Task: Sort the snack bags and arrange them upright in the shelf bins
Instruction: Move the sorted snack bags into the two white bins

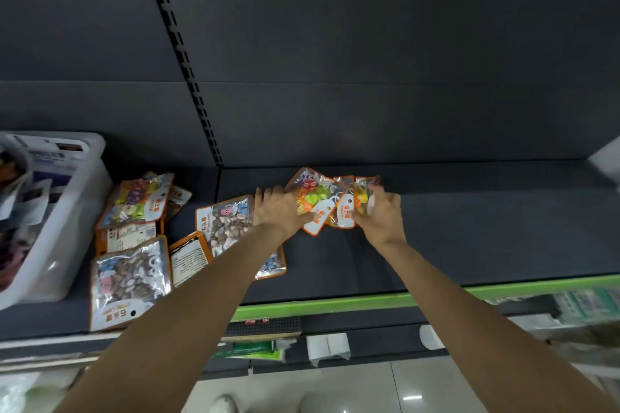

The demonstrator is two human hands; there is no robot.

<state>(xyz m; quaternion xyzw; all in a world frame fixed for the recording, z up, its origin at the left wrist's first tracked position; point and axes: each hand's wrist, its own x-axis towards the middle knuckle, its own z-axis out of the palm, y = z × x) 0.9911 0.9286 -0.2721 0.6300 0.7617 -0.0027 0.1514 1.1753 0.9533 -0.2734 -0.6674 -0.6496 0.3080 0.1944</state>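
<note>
Several orange-edged clear plastic snack bags lie loose on the dark grey metal shelf (469, 238); none we can see stands upright yet, so we judge the job to be in its early sorting stage.

Both hands are at a small fan of bright fruit-candy bags (318, 201) near the middle of the shelf, toward the back. The left hand (280, 211) lies over the fan's left side, thumb pressed on a white label; its fingers look fairly flat, and we cannot tell whether they curl under a bag. The right hand (382, 214) has its fingers curled round the rightmost bag, thumb at the lower edge, so it has hold of that one.

To the left, well apart from the fan, is the unsorted scatter: a flat bag of brown stone-shaped candy (231, 225) just beside the left wrist, a larger bag of the same kind (127, 282) at the shelf's front edge, another fruit-candy bag (137, 201) behind it, and a few turned label-side up.

A white plastic bin (67, 228) sits at the far left with blurred goods inside; its contents we cannot read.

Left to do, by our reckoning: gather each kind, then stand them in bins.
</note>
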